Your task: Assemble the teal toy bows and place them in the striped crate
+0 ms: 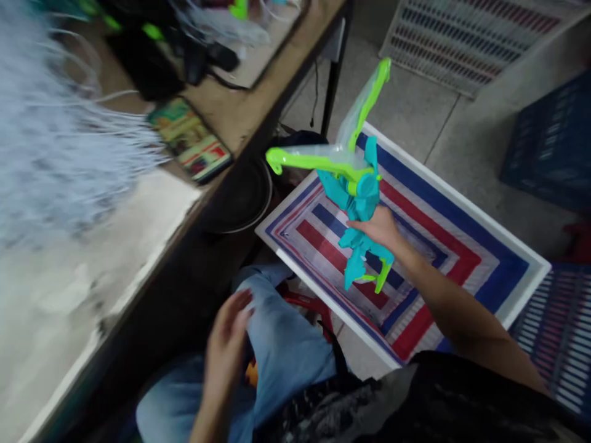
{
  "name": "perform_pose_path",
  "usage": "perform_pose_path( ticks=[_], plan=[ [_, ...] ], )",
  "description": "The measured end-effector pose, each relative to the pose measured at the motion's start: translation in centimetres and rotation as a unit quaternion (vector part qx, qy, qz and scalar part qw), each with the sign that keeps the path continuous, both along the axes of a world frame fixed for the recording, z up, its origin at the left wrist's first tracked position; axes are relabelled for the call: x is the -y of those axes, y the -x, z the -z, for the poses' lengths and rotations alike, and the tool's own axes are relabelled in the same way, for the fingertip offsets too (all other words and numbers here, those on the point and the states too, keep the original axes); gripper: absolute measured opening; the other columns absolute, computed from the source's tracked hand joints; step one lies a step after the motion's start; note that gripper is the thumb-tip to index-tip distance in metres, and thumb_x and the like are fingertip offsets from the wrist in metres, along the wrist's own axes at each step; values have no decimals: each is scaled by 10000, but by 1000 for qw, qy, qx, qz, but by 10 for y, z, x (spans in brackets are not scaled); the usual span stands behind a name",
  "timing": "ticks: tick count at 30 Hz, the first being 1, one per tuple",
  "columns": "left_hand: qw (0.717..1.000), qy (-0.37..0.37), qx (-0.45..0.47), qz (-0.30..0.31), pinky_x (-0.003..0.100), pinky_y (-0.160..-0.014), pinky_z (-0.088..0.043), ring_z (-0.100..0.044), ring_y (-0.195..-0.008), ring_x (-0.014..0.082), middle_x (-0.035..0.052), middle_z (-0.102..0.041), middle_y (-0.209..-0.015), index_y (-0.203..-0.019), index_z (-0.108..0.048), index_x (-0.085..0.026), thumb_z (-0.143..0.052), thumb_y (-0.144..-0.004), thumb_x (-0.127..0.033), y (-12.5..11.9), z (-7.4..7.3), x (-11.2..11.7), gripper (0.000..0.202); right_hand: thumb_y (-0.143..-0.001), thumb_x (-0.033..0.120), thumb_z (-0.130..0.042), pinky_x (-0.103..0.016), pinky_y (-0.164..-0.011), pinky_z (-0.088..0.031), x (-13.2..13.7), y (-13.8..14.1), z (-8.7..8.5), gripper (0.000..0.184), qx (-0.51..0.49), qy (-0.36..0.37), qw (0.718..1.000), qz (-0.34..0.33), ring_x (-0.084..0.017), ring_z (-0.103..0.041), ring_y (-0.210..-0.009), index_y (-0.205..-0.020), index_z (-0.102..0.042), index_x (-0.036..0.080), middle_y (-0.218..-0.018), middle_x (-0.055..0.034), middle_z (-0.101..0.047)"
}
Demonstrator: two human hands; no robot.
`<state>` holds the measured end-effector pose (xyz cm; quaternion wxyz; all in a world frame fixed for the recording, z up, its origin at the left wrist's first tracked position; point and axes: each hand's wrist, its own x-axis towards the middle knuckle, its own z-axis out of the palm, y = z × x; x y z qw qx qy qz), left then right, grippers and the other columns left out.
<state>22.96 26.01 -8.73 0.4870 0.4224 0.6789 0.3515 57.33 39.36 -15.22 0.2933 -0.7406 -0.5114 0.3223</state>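
My right hand (381, 229) is closed around a teal and lime-green plastic toy (355, 184) with two long green arms wrapped in clear film. It holds the toy out over a striped red, white and blue tray (462, 234) on the floor. My left hand (228, 347) hovers over my left knee in blue jeans (281, 344). Its fingers are loosely spread and it holds nothing. The view is blurred by motion.
A wooden workbench (231, 117) runs along the left, with a bundle of white strings (55, 154), a colourful printed card (189, 138) and dark tools on it. A dark blue crate (554, 147) and slatted crates (462, 37) stand on the concrete floor at right.
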Motion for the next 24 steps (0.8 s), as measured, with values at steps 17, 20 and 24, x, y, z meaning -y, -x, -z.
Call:
perform_pose_path(
  ticks=[17,20,24],
  plan=[
    [834,-370,-372,-172,219,-612,-410,-453,-566,84,-19,-588,-684,-931,-664,-161,-617,-793,-452,161,-156,210,326,-881,316,-434,-209,-712,-506,144,295,-307,211,-409,-324,781,-344,-114,-667,-902,-874,-605,193,-804,45,-653],
    [851,-308,-394,-160,214,-589,-407,-396,-526,69,-42,-544,-609,-857,-691,-175,-610,-771,-554,188,-168,288,397,-892,391,-377,-205,-647,-523,135,301,-263,327,-442,-272,806,-283,-90,-641,-683,-731,-568,180,-633,36,-576],
    [940,-192,-282,-12,193,-515,-369,-416,-462,77,-47,-559,-543,-866,-734,-222,-651,-728,-575,170,-131,336,388,-757,471,-614,-262,-602,-565,163,334,-149,287,-483,-46,839,-246,-132,-622,-611,-776,-559,190,-601,41,-597]
  ],
)
